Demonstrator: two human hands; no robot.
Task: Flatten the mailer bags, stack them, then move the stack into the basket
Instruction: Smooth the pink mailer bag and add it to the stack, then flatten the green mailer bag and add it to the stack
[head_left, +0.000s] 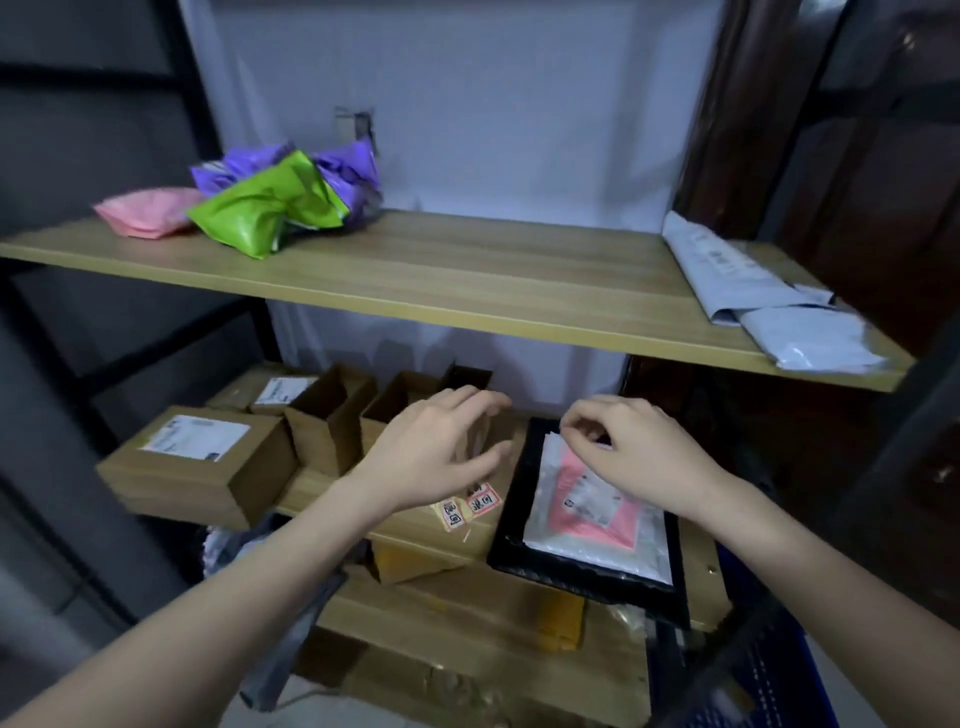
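Hovering hands: left hand (441, 447) fingers spread wide, empty; right hand (631, 449) fingers pinched narrow, grip unclear
Basket (511, 525): flattened stack (597, 512) inside
Risk: crumpled mailers (270, 205) on upper shelf (467, 270) forgotten

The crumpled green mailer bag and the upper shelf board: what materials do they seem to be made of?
The crumpled green mailer bag looks like thin glossy plastic film: it holds sharp creases and shows bright highlights. The upper shelf board looks like light wood or wood-look laminate, matte, with straight grain lines along its length; which of the two cannot be told.
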